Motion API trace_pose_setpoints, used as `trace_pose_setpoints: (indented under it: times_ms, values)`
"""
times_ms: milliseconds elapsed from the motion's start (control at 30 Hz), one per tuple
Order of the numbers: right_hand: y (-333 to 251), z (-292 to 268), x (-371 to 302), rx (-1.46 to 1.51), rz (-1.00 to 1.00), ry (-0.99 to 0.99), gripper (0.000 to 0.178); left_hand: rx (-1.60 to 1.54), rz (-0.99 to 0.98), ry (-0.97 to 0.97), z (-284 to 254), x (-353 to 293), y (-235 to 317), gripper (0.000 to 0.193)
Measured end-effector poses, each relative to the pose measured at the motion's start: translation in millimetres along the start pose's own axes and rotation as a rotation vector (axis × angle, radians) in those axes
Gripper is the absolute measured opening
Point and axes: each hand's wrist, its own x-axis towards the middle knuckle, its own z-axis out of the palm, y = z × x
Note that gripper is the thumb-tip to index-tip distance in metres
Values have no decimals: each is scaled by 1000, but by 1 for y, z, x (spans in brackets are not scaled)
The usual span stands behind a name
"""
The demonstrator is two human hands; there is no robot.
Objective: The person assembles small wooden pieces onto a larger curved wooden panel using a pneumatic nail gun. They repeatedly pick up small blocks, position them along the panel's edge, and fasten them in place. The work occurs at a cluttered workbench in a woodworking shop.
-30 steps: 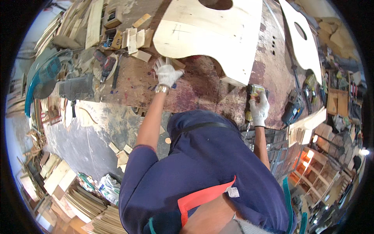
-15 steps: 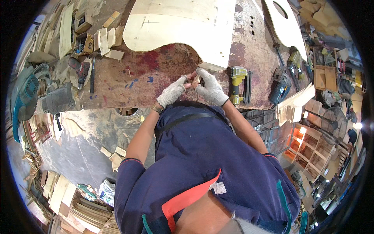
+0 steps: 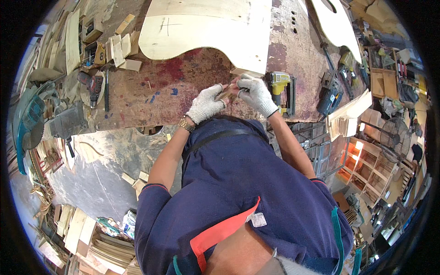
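Both hands wear white knitted gloves with bare fingertips, and they meet above the bench's near edge. My left hand [image 3: 205, 104] is closed, fingers pinched on one end of a small tan piece [image 3: 226, 96] that looks like wood. My right hand [image 3: 256, 95] is closed too, its curled fingers at the piece's other end; fingers and glove hide much of it. Just beyond them lies a large pale wooden panel [image 3: 206, 34] with a curved near edge and a pencilled cross. A yellow-green nail gun [image 3: 278, 85] rests beside my right hand.
The worn reddish-brown bench [image 3: 133, 103] carries a drill [image 3: 95, 87], a hammer [image 3: 107, 89] and wood offcuts [image 3: 120, 48] on the left. A circular saw [image 3: 31, 112] is at far left. A second cut panel [image 3: 341, 27] and a dark blue power tool [image 3: 329, 96] lie right.
My hands have shifted slightly, with the right hand's fingers more curled over and the left hand turned a little. The panel and tools appear slightly farther left as the view moved.
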Motion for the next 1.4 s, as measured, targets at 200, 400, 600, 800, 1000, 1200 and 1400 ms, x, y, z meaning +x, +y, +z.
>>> trace_pose_setpoints:
  times_ms: [200,400,600,800,1000,1200,1400]
  values:
    - [-14,-9,-2,-146,-174,-34,16,-9,-143,-73,-15,-5,29,49]
    - [-21,-14,-6,-234,-67,-291,22,139,-168,-78,-11,-11,33,34]
    - [-15,0,-13,-79,-34,-225,20,13,-275,-213,-19,-18,24,46]
    - [21,-26,-24,1124,336,567,14,101,-386,-149,-18,-30,-29,88]
    - [64,-71,-30,228,610,840,27,84,-234,147,-18,-10,-33,67]
    - [66,-43,-2,461,502,481,62,304,-212,304,-1,55,-19,63]
    - [68,-28,34,351,603,305,31,263,-84,274,17,104,-53,80]
